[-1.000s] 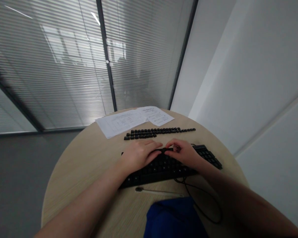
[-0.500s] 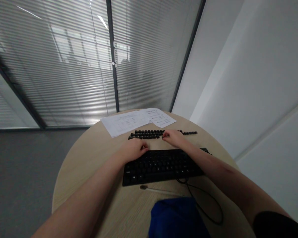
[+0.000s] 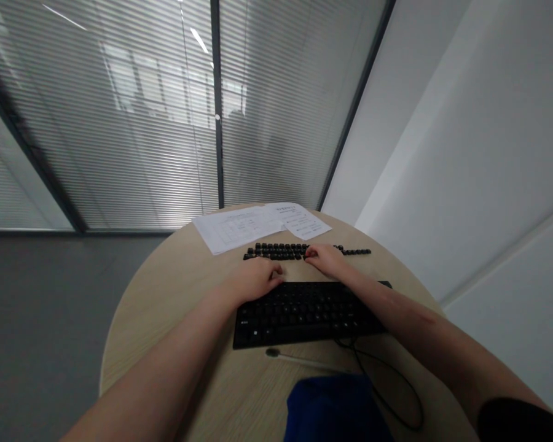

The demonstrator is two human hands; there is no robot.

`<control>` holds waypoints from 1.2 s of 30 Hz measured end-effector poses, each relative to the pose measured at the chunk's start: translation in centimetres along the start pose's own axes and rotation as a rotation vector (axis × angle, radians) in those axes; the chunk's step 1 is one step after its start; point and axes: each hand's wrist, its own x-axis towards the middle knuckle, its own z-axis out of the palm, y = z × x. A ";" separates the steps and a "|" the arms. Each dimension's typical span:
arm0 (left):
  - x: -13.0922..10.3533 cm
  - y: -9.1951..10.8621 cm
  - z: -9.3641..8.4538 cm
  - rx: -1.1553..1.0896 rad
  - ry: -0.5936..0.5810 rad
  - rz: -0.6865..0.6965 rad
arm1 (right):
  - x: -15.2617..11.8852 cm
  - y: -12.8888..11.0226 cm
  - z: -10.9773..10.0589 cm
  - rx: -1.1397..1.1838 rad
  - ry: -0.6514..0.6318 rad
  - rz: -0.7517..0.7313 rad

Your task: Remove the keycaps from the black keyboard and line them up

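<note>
A black keyboard [image 3: 299,316] lies on the round wooden table, its cable trailing off at the near right. Over its far left corner rests my left hand [image 3: 258,279], fingers curled down at the edge and the thumb along the back rim. Beyond it, small black keycaps [image 3: 281,248] are laid out in rows. My right hand [image 3: 326,259] reaches across the keyboard to those rows, with thumb and forefinger pinched on a keycap [image 3: 306,257] at the near row. The hand hides part of the rows behind it.
Printed paper sheets [image 3: 244,227] lie at the table's far edge. In front of the keyboard is a thin brush [image 3: 299,358] with a dark head. Blue cloth [image 3: 336,408] and the looped black cable [image 3: 408,387] are nearest me. A white wall [image 3: 498,153] stands at the right.
The whole view has shifted slightly, so everything sits a little further right and lower. My left hand stays at the keyboard's corner and my right hand stays at the keycap rows.
</note>
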 end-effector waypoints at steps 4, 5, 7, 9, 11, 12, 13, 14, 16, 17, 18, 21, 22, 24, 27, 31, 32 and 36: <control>0.0 0.1 -0.1 0.011 0.000 -0.005 | 0.2 -0.2 0.0 0.006 0.006 0.007; 0.0 0.1 -0.1 0.013 -0.005 0.000 | 0.2 -0.3 0.0 0.008 0.007 0.006; 0.0 0.1 -0.1 0.018 -0.018 0.011 | 0.3 -0.4 0.1 0.010 0.008 0.000; 0.0 0.1 -0.1 0.020 -0.025 0.018 | 0.4 -0.6 0.0 0.014 0.012 -0.001; -0.1 0.1 -0.1 0.018 -0.027 0.014 | 0.4 -0.6 -0.2 0.019 0.016 0.007; -0.1 0.1 -0.1 0.015 -0.026 0.009 | 0.4 -0.6 -0.4 0.023 0.019 0.010; -0.1 0.0 -0.1 0.012 -0.028 0.007 | 0.3 -0.5 -0.8 0.030 0.032 0.015; -0.1 0.0 -0.1 0.011 -0.028 0.006 | 0.1 -0.4 -1.2 0.042 0.059 0.019; 0.0 -0.1 -0.2 0.013 -0.029 0.010 | -0.5 -0.1 -2.4 0.110 0.145 0.024; 0.0 -0.1 -0.2 0.016 -0.029 0.011 | -1.0 0.1 -3.0 0.176 0.198 0.025; 0.0 -0.1 -0.2 0.018 -0.031 0.013 | -1.5 0.2 -3.7 0.273 0.225 0.017; 0.0 -0.2 -0.1 0.027 -0.037 0.004 | -3.7 0.8 -5.2 0.656 0.290 0.038; 0.0 -0.2 0.0 0.033 -0.038 0.000 | -4.5 0.9 -5.5 0.743 0.321 0.036; 0.1 -0.4 0.3 0.045 -0.039 -0.015 | -6.2 1.0 -5.6 0.789 0.377 0.063; 0.2 -0.6 0.7 0.039 -0.046 -0.012 | -8.2 0.6 -5.2 0.816 0.274 0.135; 0.2 -0.8 0.8 0.020 -0.069 0.026 | -9.1 -0.4 -5.2 0.961 0.006 0.098; 0.2 -0.8 0.7 0.014 -0.072 0.032 | -9.1 -0.5 -5.4 1.010 -0.076 0.079; 0.1 -0.8 0.5 -0.016 -0.084 0.037 | -9.0 -0.5 -6.2 1.134 -0.279 -0.002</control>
